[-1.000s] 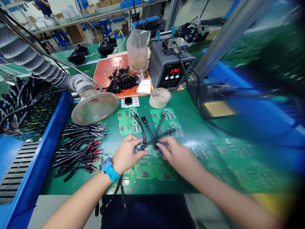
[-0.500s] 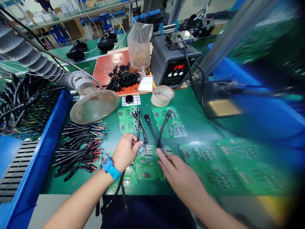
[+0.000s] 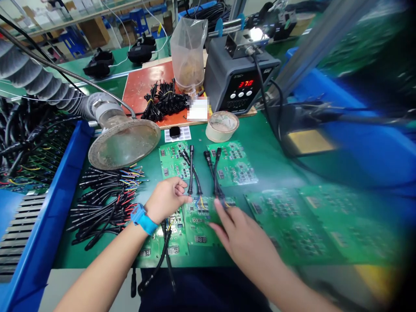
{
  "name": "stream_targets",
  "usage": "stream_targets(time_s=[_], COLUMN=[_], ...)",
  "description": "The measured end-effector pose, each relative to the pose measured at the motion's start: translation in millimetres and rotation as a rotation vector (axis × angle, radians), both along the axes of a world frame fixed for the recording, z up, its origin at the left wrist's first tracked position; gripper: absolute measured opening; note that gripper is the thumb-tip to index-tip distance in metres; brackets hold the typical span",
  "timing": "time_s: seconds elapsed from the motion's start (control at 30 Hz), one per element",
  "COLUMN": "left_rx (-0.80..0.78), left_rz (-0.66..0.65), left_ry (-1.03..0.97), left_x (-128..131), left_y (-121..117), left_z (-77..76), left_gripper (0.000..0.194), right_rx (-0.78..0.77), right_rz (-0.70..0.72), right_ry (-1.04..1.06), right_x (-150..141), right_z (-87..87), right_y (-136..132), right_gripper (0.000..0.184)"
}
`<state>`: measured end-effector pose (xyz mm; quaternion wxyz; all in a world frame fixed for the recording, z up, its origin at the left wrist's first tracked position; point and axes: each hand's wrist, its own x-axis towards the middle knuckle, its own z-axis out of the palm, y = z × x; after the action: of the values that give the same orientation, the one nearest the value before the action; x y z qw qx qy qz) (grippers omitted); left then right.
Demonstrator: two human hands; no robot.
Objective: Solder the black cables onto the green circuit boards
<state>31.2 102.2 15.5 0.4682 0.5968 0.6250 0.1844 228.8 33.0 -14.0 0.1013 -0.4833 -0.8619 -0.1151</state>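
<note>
My left hand [image 3: 166, 197], with a blue watch on its wrist, is beside the lower end of a black connector cable [image 3: 191, 169]. Its fingers are half curled and its thumb tip reaches the cable's base, with a gap between thumb and forefinger. My right hand [image 3: 242, 229] hovers over the right side of a green circuit board [image 3: 198, 227], thumb and forefinger apart. Its forefinger touches or nearly touches the base of another black cable pair [image 3: 216, 175]. Blue and yellow wires [image 3: 199, 203] meet the board's top edge between my hands.
Left lie many loose black cables [image 3: 100, 203] beside a blue bin [image 3: 69, 173]. A fume extractor hood [image 3: 125, 143] hangs above them. Behind are a tape roll [image 3: 222, 126] and soldering station [image 3: 238, 82]. More circuit boards [image 3: 279, 225] lie right, blurred.
My left hand has drawn slightly left from the cable, its fingers loosening. The right-hand cables, crossed and spread before, now stand closer together. The view has shifted slightly.
</note>
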Motion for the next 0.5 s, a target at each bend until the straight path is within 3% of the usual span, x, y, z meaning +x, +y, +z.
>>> stream_targets(time_s=[0.2,0.33,0.4,0.5], left_rx=[0.02,0.138,0.238,0.368], left_rz=[0.013,0.006,0.005,-0.044], left_ry=[0.036,0.004,0.039,0.207], left_x=[1.7,-9.1,-21.5,-43.4], left_y=[6.3,-7.5,-21.3,-47.8], left_z=[-4.0,13.5,29.2,47.5], left_gripper=[0.03,0.009,0.013,0.019], right_rx=[-0.011,-0.005,-0.002,-0.084], right_rz=[-0.032,-0.002,0.101,0.465], right_ry=[-0.101,-0.087,-0.032,0.092], right_x=[-1.3,-10.3,-28.6,-69.0], right_z=[10.2,30.1,36.9,33.2], right_y=[12.5,14.3,9.3,-1.1], right_gripper=[0.04,0.036,0.031,0.03])
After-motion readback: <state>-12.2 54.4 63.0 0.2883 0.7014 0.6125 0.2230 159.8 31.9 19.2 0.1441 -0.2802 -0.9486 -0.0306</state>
